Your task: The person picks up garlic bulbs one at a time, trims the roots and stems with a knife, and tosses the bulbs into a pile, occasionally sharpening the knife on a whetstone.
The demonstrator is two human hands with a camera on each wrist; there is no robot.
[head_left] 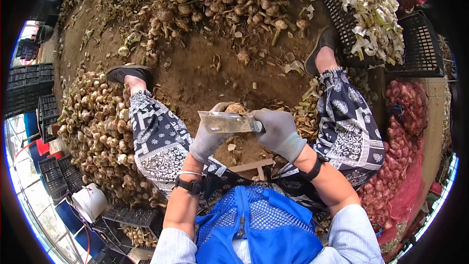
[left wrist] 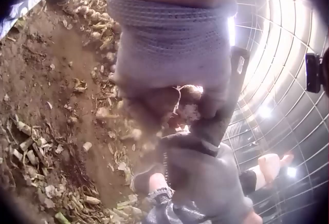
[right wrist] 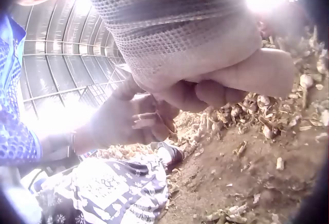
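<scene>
Grey work gloves cover both hands. In the head view my right hand (head_left: 279,132) grips the dark handle of a knife with a broad, rectangular metal blade (head_left: 227,124). That blade points left, across the front of my left hand (head_left: 207,139). Between the hands, just beyond the blade's upper edge, shows the brown, rooty part of a garlic bulb (head_left: 237,109), held by my left hand. In the left wrist view, pale root strands (left wrist: 177,100) stand out in the gap between the two hands. The gloved fingers hide most of the bulb.
A large heap of garlic bulbs (head_left: 102,122) lies to the left, another pile (head_left: 220,0) in front. Trimmed white garlic fills a black crate (head_left: 342,19) at upper right. Red net sacks (head_left: 398,151) line the right side. A small wooden piece (head_left: 251,165) stands between the legs.
</scene>
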